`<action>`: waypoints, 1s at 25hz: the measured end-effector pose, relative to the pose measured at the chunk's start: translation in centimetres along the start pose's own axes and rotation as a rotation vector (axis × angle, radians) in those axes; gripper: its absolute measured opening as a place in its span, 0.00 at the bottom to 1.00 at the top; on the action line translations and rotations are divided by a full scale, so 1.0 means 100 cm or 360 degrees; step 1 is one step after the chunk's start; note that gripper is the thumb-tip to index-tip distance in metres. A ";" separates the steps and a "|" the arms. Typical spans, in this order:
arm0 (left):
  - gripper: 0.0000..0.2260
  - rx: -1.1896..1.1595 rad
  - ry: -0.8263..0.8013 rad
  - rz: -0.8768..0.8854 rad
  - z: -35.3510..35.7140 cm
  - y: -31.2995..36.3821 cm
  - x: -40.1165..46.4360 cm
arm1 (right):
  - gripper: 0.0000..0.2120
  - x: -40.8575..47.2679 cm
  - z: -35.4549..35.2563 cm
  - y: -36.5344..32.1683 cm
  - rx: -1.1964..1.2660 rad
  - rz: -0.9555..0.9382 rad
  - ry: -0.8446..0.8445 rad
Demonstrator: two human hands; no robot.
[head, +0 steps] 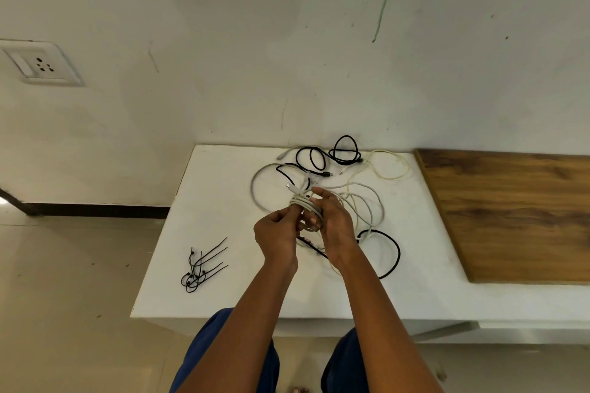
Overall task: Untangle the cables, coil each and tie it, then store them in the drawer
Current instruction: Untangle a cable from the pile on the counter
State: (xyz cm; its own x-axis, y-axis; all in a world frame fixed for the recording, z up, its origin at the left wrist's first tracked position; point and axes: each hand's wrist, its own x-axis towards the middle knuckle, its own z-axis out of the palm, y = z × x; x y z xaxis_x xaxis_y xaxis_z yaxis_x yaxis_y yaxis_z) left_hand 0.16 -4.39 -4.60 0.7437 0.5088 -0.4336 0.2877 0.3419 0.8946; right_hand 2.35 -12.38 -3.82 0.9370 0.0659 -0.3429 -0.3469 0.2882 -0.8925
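Fingers [314,201] of both hands curl round the white cable coil [303,202], holding it.

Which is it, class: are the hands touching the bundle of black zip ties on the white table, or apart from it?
Apart. The head view shows bare table between the zip ties and both hands, left and right, which hold a white cable coil.

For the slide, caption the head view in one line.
Both hands, left hand and right hand, hold a coiled white cable above the white table; black ties wait nearby.
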 end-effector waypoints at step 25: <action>0.04 -0.0088 -0.0464 0.0162 -0.009 0.008 -0.006 | 0.05 0.005 -0.008 -0.002 0.0184 -0.0086 0.0204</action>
State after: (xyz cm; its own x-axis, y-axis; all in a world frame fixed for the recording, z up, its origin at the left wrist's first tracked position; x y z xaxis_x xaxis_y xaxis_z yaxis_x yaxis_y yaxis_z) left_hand -0.58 -3.73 -3.77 0.9112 0.2972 -0.2854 0.1753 0.3473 0.9212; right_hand 2.90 -13.20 -4.04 0.9390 -0.0726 -0.3362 -0.2821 0.3966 -0.8736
